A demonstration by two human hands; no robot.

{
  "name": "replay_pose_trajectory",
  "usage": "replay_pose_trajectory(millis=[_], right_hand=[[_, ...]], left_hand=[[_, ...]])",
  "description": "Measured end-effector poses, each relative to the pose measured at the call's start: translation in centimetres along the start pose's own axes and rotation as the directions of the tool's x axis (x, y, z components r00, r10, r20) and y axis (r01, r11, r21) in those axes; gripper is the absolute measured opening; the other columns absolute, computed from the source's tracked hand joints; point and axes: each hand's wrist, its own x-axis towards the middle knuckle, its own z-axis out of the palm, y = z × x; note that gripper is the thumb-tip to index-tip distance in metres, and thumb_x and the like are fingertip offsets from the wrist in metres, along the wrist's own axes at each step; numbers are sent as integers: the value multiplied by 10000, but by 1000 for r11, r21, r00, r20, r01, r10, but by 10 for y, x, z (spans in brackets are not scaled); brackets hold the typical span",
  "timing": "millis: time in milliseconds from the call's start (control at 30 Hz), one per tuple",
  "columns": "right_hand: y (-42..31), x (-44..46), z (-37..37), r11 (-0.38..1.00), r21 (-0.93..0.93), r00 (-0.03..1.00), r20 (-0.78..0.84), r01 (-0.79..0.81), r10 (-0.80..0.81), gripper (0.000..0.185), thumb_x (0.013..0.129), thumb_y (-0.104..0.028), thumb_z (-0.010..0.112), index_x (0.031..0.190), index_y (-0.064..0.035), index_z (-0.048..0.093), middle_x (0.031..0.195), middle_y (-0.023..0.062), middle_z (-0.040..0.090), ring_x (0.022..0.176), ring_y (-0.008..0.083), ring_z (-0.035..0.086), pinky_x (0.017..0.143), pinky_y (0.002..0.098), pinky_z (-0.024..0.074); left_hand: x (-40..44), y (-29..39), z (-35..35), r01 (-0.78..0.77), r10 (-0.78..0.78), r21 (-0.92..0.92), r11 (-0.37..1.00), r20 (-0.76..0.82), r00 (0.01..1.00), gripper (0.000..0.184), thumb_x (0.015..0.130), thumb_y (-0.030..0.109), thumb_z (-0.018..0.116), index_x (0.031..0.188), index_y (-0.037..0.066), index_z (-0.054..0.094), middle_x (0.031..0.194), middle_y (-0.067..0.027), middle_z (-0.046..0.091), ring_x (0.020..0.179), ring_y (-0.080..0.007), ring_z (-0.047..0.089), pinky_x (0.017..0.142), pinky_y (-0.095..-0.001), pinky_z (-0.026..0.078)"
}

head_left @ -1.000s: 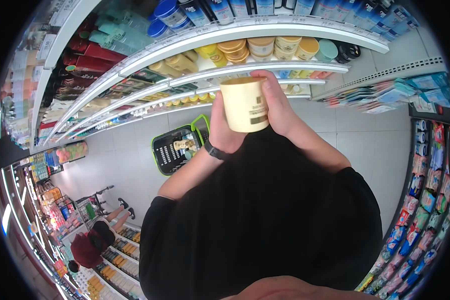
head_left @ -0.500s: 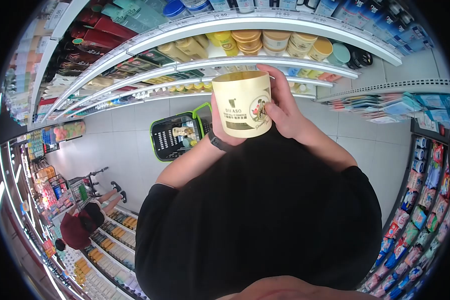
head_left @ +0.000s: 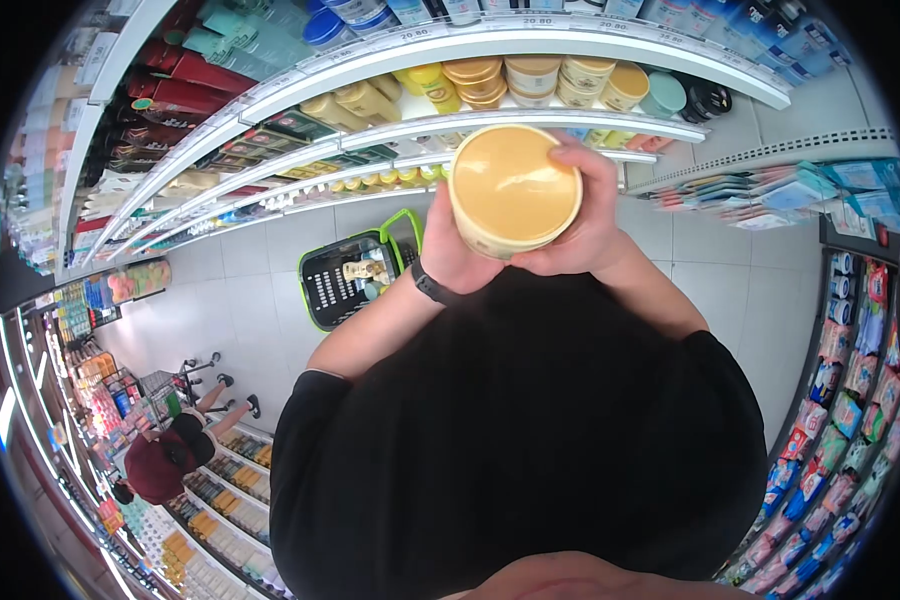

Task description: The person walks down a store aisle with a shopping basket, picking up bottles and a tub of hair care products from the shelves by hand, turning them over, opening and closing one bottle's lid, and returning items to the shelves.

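Observation:
A cream-coloured tub (head_left: 515, 187) with a shiny golden-yellow lid is held between both hands in front of my chest. The lid faces me, and most of the printed side is turned out of sight. My left hand (head_left: 457, 243) wraps the tub's left and lower side; a dark band circles that wrist. My right hand (head_left: 592, 212) grips it from the right, with fingers at the upper right rim and the thumb near the bottom. Beyond the tub, similar golden-lidded jars (head_left: 532, 77) stand on a shelf.
A black basket with green trim (head_left: 342, 285) stands on the tiled floor at left, with a few items inside. Long shelves (head_left: 390, 135) curve across the front. At right are racks of packets (head_left: 838, 400). Farther left, a person in dark red (head_left: 160, 468) is beside a shopping cart (head_left: 175, 385).
The tub has tilted so that its lid faces me instead of its printed side. Both hands have shifted slightly right with it. The person at left has moved a little.

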Motion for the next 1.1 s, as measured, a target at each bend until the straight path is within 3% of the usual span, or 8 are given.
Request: replay_pose_trajectory(millis=[167, 367, 400, 467, 633, 733, 900, 1100], right_hand=[[-7, 4, -2, 994, -99, 985, 165, -35, 51, 931, 660, -343, 869, 1349, -86, 298, 1387, 245, 333, 1288, 387, 411, 1033, 483, 381], [-28, 26, -7, 837, -427, 898, -115, 341, -425, 713, 703, -582, 685, 1196, -80, 564, 1340, 204, 432, 1246, 375, 452, 1045, 520, 321], [-35, 29, -10, 839, -425, 900, -114, 340, -422, 713, 703, -582, 685, 1196, -80, 564, 1340, 204, 432, 1246, 375, 452, 1045, 520, 321], [-48, 30, -18, 814, -485, 923, 356, 319, -150, 645, 720, -508, 702, 1174, -68, 576, 1209, 131, 568, 1185, 323, 518, 1030, 520, 335], [-42, 33, -9, 879, -420, 939, 335, 225, -81, 572, 778, -505, 653, 1115, -47, 591, 1166, 125, 616, 1141, 337, 538, 1022, 568, 320], [-40, 35, -5, 864, -431, 958, 225, 261, -177, 529, 774, -477, 653, 1103, -67, 601, 1168, 119, 592, 1121, 329, 541, 1027, 567, 312], [-34, 30, -12, 852, -484, 946, 323, 200, -38, 523, 753, -423, 686, 1126, -69, 598, 1273, 192, 474, 1167, 355, 487, 1042, 566, 290], [-19, 23, -6, 904, -427, 980, 177, -7, 91, 820, 692, -391, 779, 1348, -69, 407, 1411, 206, 348, 1291, 369, 379, 1069, 502, 301]], left_hand=[[-2, 3, -15, -30, 33, 38, 999, -82, 996, 697, 907, 606, 437, 1423, 146, 351, 1394, -133, 445, 1234, -330, 500, 899, -521, 518], [-3, 0, -22, 7, -9, -78, 997, -24, 1000, 603, 932, 522, 452, 1395, 144, 367, 1367, -133, 458, 1220, -340, 508, 864, -531, 529], [-5, -1, -17, -3, 1, -92, 996, -17, 1000, 597, 933, 514, 458, 1393, 145, 362, 1369, -131, 454, 1211, -335, 516, 857, -527, 533], [-5, -3, -20, -1, -7, -107, 994, -77, 997, 645, 931, 570, 373, 1405, 131, 375, 1394, -121, 448, 1251, -306, 484, 960, -484, 457], [-3, 0, -12, 21, -35, -96, 995, -139, 990, 708, 928, 628, 286, 1402, 116, 405, 1404, -112, 453, 1276, -274, 463, 1064, -439, 378], [-4, 4, 1, -188, 166, 467, 864, 87, 982, 706, 924, 634, 284, 1410, 132, 388, 1392, -111, 455, 1251, -291, 482, 1023, -484, 416], [-2, 6, -12, 113, -110, -140, 984, 34, 993, 710, 915, 655, 263, 1433, 174, 333, 1409, -100, 424, 1230, -341, 494, 909, -580, 485], [8, 5, -2, 62, -80, -201, 978, -84, 993, 705, 921, 649, 276, 1435, 171, 332, 1435, -112, 393, 1252, -368, 468, 949, -583, 457]])
